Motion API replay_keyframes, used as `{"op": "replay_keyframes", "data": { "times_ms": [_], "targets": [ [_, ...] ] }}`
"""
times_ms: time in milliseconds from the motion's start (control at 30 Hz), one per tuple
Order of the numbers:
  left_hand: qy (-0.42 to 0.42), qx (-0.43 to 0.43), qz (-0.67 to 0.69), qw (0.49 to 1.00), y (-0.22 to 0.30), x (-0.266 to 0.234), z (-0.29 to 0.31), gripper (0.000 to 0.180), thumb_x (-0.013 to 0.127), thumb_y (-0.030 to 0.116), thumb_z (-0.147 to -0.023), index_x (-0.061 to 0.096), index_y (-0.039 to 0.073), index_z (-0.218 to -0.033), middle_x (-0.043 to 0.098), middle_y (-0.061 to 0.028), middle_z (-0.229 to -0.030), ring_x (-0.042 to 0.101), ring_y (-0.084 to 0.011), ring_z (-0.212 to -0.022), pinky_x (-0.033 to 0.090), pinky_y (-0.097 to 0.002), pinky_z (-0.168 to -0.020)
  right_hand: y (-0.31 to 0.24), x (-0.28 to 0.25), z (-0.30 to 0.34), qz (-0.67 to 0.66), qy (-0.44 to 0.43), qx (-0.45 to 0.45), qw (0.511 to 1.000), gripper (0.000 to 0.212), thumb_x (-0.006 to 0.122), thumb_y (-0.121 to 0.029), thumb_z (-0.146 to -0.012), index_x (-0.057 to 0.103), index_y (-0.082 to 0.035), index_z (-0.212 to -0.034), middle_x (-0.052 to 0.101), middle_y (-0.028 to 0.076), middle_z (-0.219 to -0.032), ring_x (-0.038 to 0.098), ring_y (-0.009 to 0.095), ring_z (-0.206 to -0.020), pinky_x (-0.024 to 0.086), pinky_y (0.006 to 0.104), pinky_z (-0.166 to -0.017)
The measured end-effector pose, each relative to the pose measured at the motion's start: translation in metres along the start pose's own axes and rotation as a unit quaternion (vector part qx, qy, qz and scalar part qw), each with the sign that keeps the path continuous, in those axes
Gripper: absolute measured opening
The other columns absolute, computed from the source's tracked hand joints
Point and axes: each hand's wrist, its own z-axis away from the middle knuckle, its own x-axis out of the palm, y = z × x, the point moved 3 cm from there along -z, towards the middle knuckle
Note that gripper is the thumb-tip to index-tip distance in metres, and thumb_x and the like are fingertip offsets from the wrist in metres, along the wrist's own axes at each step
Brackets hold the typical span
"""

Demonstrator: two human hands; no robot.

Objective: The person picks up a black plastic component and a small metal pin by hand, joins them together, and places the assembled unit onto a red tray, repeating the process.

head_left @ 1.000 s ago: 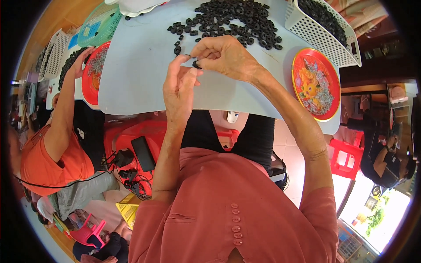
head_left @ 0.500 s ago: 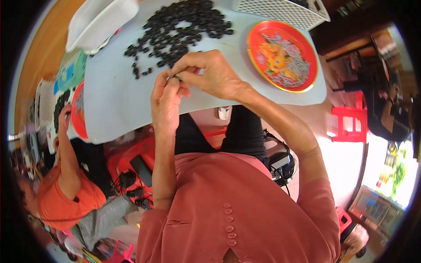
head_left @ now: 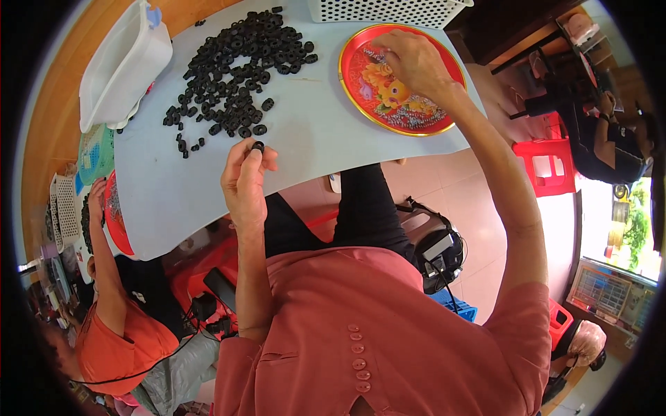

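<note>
My left hand [head_left: 244,187] is raised at the table's near edge, closed on a small black ring-shaped part [head_left: 258,146] pinched between thumb and fingertips. To the right, my right hand [head_left: 418,66] reaches over a round red tray [head_left: 347,87] with a gold rim and a flower pattern. Its fingers look apart, with nothing visible in them; the fingertips are partly hidden. Small silvery pieces [head_left: 416,123] lie scattered across the tray. Beyond my left hand, a loose heap of similar black parts [head_left: 236,90] spreads over the pale table [head_left: 305,128].
A white bin [head_left: 125,66] stands at the far left, a white perforated basket [head_left: 388,12] at the far edge. On the left, an orange-sleeved person [head_left: 125,333] reaches toward another red tray [head_left: 119,222]. A red stool [head_left: 544,166] is on the right.
My right hand has left my left hand and moved right, over the red tray. The left hand keeps the black part. The whole view has shifted, with the table things now further left.
</note>
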Motion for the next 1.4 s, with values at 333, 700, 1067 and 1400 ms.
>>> {"op": "replay_keyframes", "data": {
  "times_ms": [333,700,1067,1400],
  "targets": [
    [-0.021,0.006,-0.124,0.992,0.001,-0.005,0.002,0.024,0.048,0.006,-0.093,0.055,-0.006,-0.113,0.062,-0.0103,-0.092,0.053,-0.016,-0.081,0.044,-0.0311,-0.076,0.019,-0.005,0.008,-0.063,0.064,0.074,0.993,0.013,0.064,-0.011,-0.079,0.07,-0.001,-0.085,0.068,0.015,-0.077,0.067,0.028,-0.068,0.055,0.0355,-0.066],
    [-0.003,0.02,-0.147,0.989,0.002,0.003,0.002,0.019,0.051,0.009,-0.091,0.058,-0.001,-0.105,0.065,-0.0067,-0.085,0.055,-0.0121,-0.073,0.045,-0.0268,-0.072,-0.003,-0.002,0.002,-0.093,-0.071,-0.008,0.993,0.008,0.064,-0.005,-0.083,0.069,-0.002,-0.088,0.068,0.01,-0.076,0.065,0.017,-0.065,0.053,0.0299,-0.062],
    [-0.002,0.018,-0.195,0.981,0.003,0.004,0.002,0.019,0.051,0.008,-0.091,0.058,-0.001,-0.105,0.065,-0.0057,-0.084,0.055,-0.0115,-0.073,0.044,-0.0262,-0.072,-0.026,-0.011,0.031,-0.056,-0.186,-0.06,0.979,0.009,0.065,-0.004,-0.074,0.065,-0.002,-0.083,0.063,0.011,-0.07,0.064,0.022,-0.064,0.05,0.0323,-0.062],
    [0.006,0.011,-0.211,0.977,0.006,0.008,0.004,0.019,0.052,0.008,-0.091,0.058,-0.001,-0.105,0.065,-0.0059,-0.084,0.056,-0.0112,-0.073,0.045,-0.0258,-0.072,-0.031,-0.009,0.03,-0.019,-0.201,-0.039,0.979,0.007,0.063,-0.007,-0.076,0.065,-0.004,-0.081,0.065,0.013,-0.073,0.064,0.028,-0.068,0.051,0.0389,-0.067]
  ]
}}
